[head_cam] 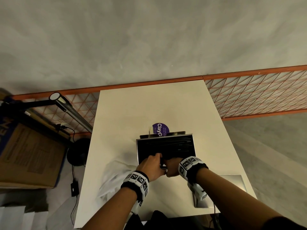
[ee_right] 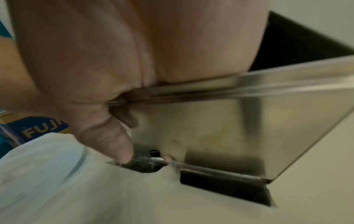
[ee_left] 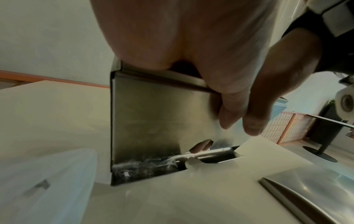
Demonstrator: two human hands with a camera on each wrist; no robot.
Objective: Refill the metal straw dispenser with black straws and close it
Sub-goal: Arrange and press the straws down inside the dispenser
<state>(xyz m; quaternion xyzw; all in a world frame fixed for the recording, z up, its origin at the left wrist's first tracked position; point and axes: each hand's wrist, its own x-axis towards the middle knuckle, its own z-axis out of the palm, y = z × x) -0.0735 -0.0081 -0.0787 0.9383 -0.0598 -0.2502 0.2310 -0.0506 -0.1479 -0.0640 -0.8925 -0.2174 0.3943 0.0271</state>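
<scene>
Dispenser: the metal straw dispenser (head_cam: pixel 166 146) stood open-topped on the white table (head_cam: pixel 124 113), black straws (head_cam: pixel 174 142) lying inside.
Left hand: my left hand (head_cam: pixel 150 166) reached over the near rim, fingers inside and out of sight; its grip I could not tell.
Right hand: my right hand (head_cam: pixel 172 166) sat just beside the left, palm on the near rim, thumb (ee_right: pixel 113 145) down the front wall; fingers hidden.
Lid: the metal lid (head_cam: pixel 232 183) lay apart on the table, to my right.
Bag: a clear plastic bag (head_cam: pixel 113 180) lay to the left.
</scene>
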